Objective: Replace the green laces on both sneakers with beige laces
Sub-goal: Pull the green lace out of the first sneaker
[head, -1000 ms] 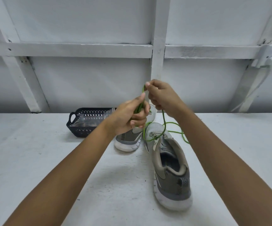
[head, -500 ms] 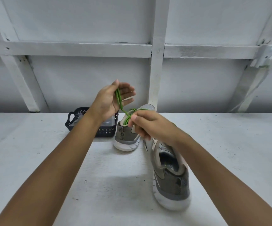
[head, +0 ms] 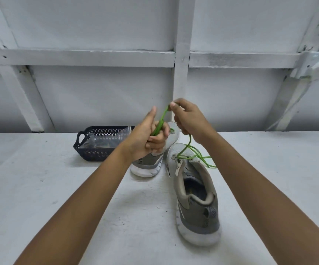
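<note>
The right hand [head: 190, 121] has risen from beside the near sneaker [head: 197, 203] and now pinches the green lace [head: 160, 124] just above the left hand [head: 147, 138], whose fingers have curled tight round the gathered loops; the lace's tail trails down to that sneaker's toe-end eyelets, seemingly threaded there yet; removal looks nearly done, with no beige lace in sight.

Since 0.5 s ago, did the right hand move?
Yes: the right hand rose from the far sneaker's level to the foot of the white post, pinching the green lace.
</note>
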The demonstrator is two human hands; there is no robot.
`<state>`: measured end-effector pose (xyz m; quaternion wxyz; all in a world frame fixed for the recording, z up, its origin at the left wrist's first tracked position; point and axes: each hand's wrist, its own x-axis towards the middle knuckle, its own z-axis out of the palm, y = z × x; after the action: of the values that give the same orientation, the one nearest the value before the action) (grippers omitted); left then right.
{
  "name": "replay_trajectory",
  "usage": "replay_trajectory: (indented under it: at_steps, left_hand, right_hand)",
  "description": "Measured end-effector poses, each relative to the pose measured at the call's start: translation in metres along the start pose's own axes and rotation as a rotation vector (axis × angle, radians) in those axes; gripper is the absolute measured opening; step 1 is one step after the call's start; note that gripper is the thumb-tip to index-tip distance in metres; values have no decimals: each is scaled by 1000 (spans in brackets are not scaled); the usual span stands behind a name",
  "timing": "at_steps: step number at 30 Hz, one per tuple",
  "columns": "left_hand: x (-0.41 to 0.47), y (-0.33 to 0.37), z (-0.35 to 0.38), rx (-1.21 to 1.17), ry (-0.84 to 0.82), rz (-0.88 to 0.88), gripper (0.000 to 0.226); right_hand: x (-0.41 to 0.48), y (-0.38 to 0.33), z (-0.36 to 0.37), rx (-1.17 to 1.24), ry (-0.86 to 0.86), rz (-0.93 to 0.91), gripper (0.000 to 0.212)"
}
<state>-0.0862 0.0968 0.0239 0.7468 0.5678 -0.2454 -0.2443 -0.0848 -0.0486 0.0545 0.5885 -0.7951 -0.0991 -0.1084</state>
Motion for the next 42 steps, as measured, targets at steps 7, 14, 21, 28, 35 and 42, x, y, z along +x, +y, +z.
replay_trajectory:
  at_steps: [7, 14, 21, 28, 35, 42]
  left_hand:
    - [4, 21, 7, -243, 124, 154, 60]
    - [8, 36, -19, -326, 311, 270, 56]
    - [2, 11, -15, 66, 301, 64, 44]
    - [-4, -3, 6, 102, 74, -32, 66]
    - [-1, 16, 7, -184, 100, 91, 55]
    - [13, 31, -25, -199, 326, 193, 49]
  right_hand:
    - [-19, 35, 25, -234, -137, 2, 13]
    - [-68, 8, 30, -275, -284, -184, 22]
    - [-48, -22, 9, -221, -119, -392, 8]
    - [-2, -5, -7, -141, -61, -228, 16]
    - [-21, 32, 19, -59, -278, 38, 33]
    - [-54, 12, 22, -323, -478, -41, 28]
